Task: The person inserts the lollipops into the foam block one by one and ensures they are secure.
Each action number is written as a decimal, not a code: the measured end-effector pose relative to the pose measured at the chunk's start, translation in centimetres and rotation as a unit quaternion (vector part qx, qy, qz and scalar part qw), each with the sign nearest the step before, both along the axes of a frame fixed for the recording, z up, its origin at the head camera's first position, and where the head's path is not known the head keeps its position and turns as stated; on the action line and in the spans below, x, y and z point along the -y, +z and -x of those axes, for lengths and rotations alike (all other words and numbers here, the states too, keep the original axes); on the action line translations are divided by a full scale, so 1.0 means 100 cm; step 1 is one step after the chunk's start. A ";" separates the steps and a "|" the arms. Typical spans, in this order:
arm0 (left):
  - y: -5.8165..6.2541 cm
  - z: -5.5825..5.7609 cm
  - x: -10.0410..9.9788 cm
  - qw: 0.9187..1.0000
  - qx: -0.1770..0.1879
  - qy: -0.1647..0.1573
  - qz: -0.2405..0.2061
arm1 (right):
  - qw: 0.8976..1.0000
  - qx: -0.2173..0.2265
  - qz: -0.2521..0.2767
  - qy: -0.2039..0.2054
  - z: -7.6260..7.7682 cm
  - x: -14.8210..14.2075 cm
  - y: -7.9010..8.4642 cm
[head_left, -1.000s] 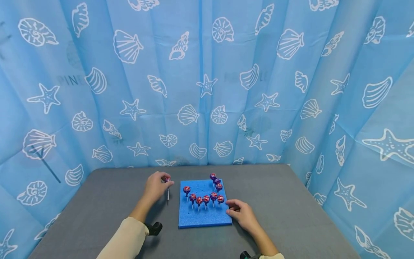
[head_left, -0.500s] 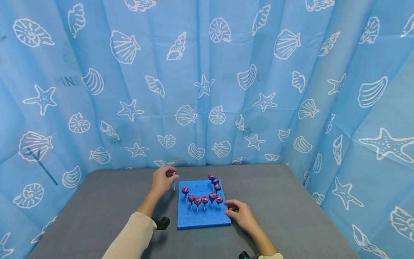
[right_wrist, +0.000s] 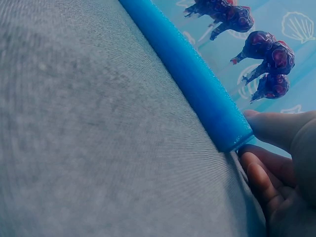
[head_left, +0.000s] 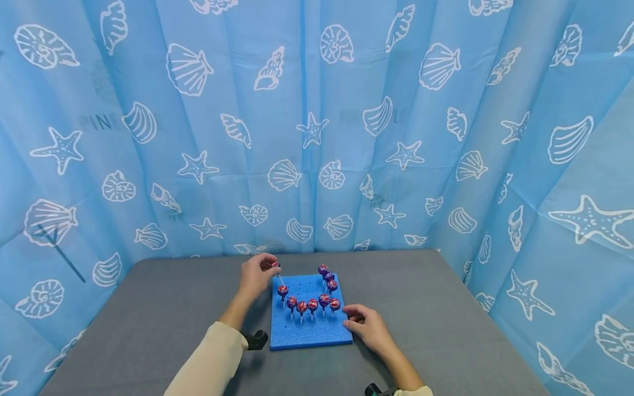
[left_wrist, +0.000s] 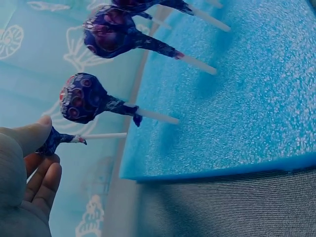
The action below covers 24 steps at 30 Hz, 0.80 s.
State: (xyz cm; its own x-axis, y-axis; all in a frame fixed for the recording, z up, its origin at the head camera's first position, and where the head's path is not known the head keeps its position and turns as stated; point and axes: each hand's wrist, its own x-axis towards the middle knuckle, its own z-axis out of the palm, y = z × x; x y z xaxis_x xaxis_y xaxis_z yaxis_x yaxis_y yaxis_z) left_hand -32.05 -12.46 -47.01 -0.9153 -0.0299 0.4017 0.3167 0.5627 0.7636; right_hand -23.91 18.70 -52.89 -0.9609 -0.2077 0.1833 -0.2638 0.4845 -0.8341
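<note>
My left hand point(head_left: 255, 278) pinches a lollipop point(head_left: 275, 265) by its wrapped head, above the far left corner of the blue foam board point(head_left: 312, 336). In the left wrist view the held lollipop's white stick point(left_wrist: 104, 135) points toward the board, its tip near the edge. Several wrapped lollipops stand upright in the board, in a curved row across its middle and up its right side; the leftmost lollipop point(head_left: 283, 291) is nearest to the held one. At the board's right edge, my right hand point(head_left: 367, 325) grips the foam between thumb point(right_wrist: 269, 127) and fingers.
The board lies flat on a grey cloth-covered table point(head_left: 426, 324). Small holes show in its far part, behind the curved row. A blue curtain point(head_left: 307, 165) with white shell prints hangs behind the table and along its sides.
My left hand has moved right with the lollipop, from beside the board to over its far left corner. The lollipop's stick now tilts. My right hand has stayed at the board's right edge.
</note>
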 end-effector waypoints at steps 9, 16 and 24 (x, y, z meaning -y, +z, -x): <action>-0.003 0.003 -0.009 1.000 0.009 -0.006 0.006 | 1.000 -0.003 -0.001 0.003 0.001 -0.001 -0.001; -0.006 0.003 -0.012 1.000 0.011 -0.007 0.011 | 1.000 -0.003 -0.001 0.002 0.002 0.000 -0.002; -0.005 0.005 -0.014 0.999 0.008 -0.017 0.037 | 1.000 -0.006 0.000 0.002 0.002 -0.001 -0.003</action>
State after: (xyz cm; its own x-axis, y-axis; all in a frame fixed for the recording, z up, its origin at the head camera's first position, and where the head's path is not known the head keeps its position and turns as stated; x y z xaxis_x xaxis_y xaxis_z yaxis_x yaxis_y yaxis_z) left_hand -32.52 -11.09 -47.51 -0.9213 0.0299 0.3878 0.3252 0.6063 0.7257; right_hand -24.10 18.83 -53.18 -0.9581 -0.2107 0.1938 -0.2745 0.4842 -0.8308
